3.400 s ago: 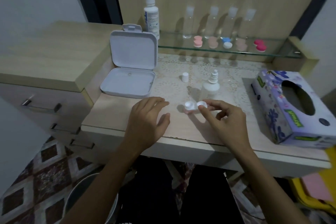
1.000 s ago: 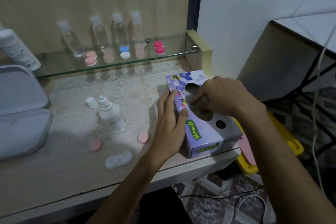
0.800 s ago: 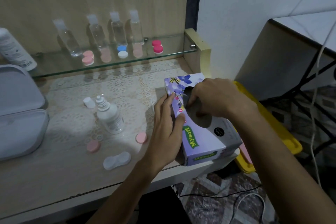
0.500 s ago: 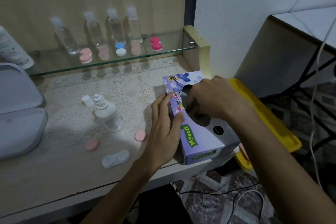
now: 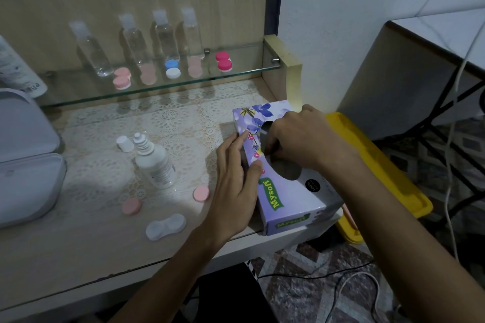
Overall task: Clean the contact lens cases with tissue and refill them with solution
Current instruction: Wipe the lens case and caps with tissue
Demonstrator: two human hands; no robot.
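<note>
Now my left hand lies flat with straight fingers against the side of the tissue box, at the right edge of the counter. My right hand reaches into its oval opening, fingers curled; I cannot tell what they pinch. My open lens case lies near the left hand, caps off.

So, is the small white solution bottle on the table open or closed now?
Open. The solution bottle stands upright with its ribbed nozzle bare, and its small white cap lies apart on the lace mat beside it.
</note>
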